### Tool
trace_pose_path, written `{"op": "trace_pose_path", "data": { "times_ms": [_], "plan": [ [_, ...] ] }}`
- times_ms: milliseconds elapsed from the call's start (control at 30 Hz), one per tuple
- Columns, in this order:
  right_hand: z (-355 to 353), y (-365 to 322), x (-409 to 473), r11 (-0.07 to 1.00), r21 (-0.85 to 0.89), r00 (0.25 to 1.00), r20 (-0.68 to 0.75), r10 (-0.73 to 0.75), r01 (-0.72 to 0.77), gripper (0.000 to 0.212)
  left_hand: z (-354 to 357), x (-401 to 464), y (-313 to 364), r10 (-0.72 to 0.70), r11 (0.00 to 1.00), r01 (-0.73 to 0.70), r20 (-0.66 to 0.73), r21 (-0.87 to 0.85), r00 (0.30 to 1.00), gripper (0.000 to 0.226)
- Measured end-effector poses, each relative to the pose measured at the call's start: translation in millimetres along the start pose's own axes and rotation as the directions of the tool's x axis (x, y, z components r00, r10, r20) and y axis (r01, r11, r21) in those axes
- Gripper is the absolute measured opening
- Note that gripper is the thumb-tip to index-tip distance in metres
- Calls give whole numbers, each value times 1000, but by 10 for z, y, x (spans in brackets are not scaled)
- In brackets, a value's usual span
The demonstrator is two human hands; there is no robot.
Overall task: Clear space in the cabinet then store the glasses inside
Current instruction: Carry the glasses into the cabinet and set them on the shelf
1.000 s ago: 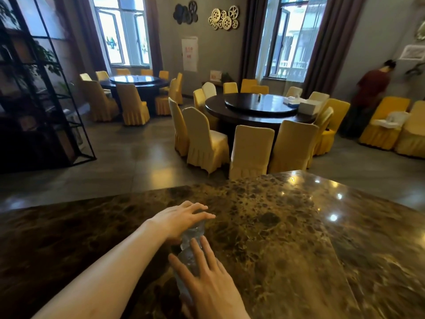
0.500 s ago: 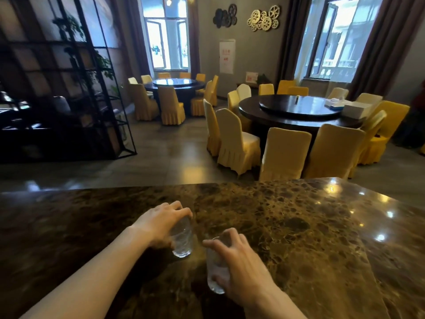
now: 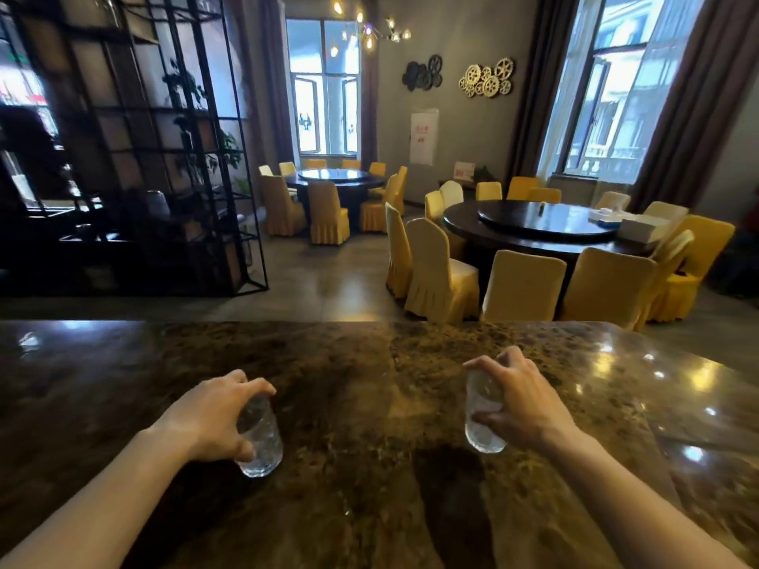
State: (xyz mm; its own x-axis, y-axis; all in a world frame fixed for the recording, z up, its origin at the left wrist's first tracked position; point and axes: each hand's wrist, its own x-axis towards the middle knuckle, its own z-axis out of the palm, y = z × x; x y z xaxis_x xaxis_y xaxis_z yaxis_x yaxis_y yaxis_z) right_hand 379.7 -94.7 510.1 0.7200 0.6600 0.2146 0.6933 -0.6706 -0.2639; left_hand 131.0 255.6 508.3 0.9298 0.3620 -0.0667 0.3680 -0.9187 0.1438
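Since half a second ago, left hand and right hand each grasp a glass, now parted toward 7 and 5 o'clock; carrying likely next.

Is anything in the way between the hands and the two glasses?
No. The left hand already grips one glass from above, and the right hand grips the other glass. Nothing sits between them on the marble counter. No cabinet is in view.
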Motion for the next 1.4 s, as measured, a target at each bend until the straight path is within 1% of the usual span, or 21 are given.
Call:
{"op": "trace_pose_path", "data": {
  "times_ms": [233, 400, 467, 667, 867, 1000, 1133, 1233, 1300, 1400],
  "plan": [
    [-181, -641, -598, 1000, 2, 998, -57, 31, -31, 72, -44, -751, -151, 42, 998, -45, -80, -38, 996, 96],
    [-240, -985, -1030, 999, 6, 998, -44, 36, -36, 72, -53, -1264, -33, 61, 994, -65, -54, -93, 997, 84],
    [-254, -1064, -1201, 999, 10, 998, -51, 35, -34, 73, -68, -1450, 21, 66, 994, -71, -64, -80, 996, 79],
    [-227, -1122, -1642, 999, 38, 1000, -14, 1, 0, 72, 105, -1896, 245, 40, 995, -47, -84, -90, 996, 76],
    [-114, -943, -2070, 999, 23, 999, 31, -30, 29, 74, 458, -2201, 589, -2, 998, 1, -23, -61, 1000, 77],
    [151, -751, -2408, 997, -13, 995, 65, -74, 75, 76, 862, -2361, 835, -39, 996, 41, 26, -81, 999, 81],
    [550, -538, -2760, 995, 46, 981, 164, -99, 93, 74, 1489, -2509, 1053, -53, 990, 62, 71, -123, 996, 90],
    [921, -347, -3001, 995, 78, 963, 258, -82, 64, 75, 2018, -2564, 1185, -66, 986, 89, 163, -144, 984, 93],
    [1251, -219, -3187, 997, 68, 940, 339, -42, 20, 81, 2420, -2584, 1236, -80, 979, 122, 244, -163, 966, 103],
    [1816, 5, -3428, 998, 47, 898, 441, 6, -30, 82, 3059, -2560, 1220, -73, 976, 133, 316, -173, 946, 100]
  ]
}}
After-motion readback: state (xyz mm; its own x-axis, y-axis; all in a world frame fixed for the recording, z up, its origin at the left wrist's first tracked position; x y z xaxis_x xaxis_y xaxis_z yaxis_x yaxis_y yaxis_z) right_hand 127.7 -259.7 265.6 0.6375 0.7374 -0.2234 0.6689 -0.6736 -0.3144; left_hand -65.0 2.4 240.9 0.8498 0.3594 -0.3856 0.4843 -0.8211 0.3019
